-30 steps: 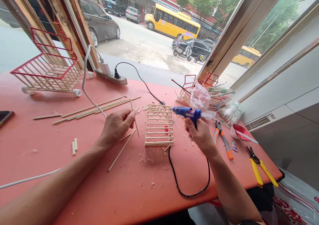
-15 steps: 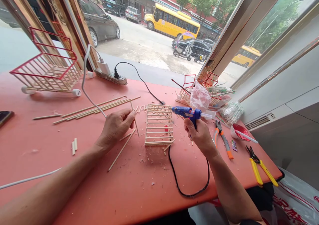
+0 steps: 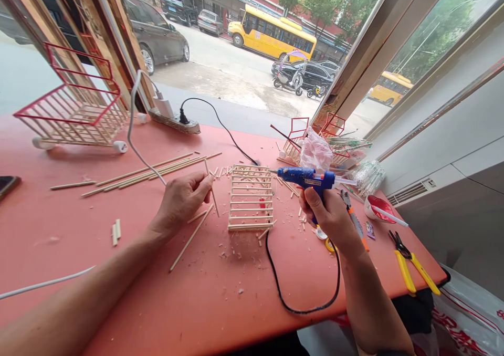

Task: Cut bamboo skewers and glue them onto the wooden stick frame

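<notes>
Between thumb and fingers my left hand (image 3: 181, 198) pinches a short wooden stick (image 3: 213, 192), tilted near upright. My right hand (image 3: 326, 209) is wrapped round the grip of a blue hot glue gun (image 3: 301, 176), its nozzle pointing left. A translucent glue stick pokes out of the gun's back end. Between the hands a small frame of wooden sticks (image 3: 251, 203) stands on the red tabletop (image 3: 189, 314). The nozzle tip is close to the frame's far right corner; whether they touch I cannot tell. The held stick is left of the frame, apart from it.
Long sticks (image 3: 153, 172) lie at the left. A red-rimmed stick cart (image 3: 74, 109) stands behind them, near a power strip (image 3: 175, 122). At the right are orange-handled pliers (image 3: 356, 222), yellow-handled pliers (image 3: 409, 267) and a red-lined cup (image 3: 380, 209). The gun's black cord (image 3: 303, 311) loops in front.
My right hand and the glue gun have moved right, drawing the nozzle back towards the frame's edge. Tape rolls now show below the right hand. My left hand stays nearly still.
</notes>
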`<state>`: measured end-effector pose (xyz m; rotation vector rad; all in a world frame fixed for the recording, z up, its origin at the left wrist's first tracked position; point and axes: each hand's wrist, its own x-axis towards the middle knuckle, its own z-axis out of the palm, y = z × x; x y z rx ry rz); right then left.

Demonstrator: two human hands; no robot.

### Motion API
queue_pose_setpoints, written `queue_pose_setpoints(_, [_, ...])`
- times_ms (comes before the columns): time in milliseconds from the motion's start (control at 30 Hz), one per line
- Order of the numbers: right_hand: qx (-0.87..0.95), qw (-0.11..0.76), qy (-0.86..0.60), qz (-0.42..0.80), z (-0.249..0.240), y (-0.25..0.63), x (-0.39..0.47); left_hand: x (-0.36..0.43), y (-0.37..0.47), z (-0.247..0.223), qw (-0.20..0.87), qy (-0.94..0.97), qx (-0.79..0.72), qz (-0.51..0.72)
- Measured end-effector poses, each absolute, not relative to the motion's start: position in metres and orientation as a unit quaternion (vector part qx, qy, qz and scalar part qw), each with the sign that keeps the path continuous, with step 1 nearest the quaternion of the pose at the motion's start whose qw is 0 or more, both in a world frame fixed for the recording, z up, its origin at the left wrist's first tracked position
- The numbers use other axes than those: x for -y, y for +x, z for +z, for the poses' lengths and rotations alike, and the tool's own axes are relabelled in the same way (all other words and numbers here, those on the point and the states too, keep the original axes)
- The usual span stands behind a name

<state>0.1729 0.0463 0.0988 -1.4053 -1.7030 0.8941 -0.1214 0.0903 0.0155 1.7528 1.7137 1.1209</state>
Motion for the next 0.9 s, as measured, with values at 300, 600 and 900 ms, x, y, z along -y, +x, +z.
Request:
queue_pose_setpoints(300, [0.734, 0.254, -0.585, 0.232, 0.097, 0.177, -0.049, -0.091, -0.121, 0.013, 0.216, 0.638, -0.626, 0.393])
queue_pose_setpoints(600, [0.747, 0.242, -0.586, 0.199, 0.091, 0.178, -0.052, -0.092, -0.122, 0.013, 0.215, 0.635, -0.629, 0.393])
queue_pose_setpoints(900, [0.747, 0.236, -0.589, 0.196, 0.090, 0.179, -0.053, -0.091, -0.121, 0.016, 0.220, 0.633, -0.635, 0.384])
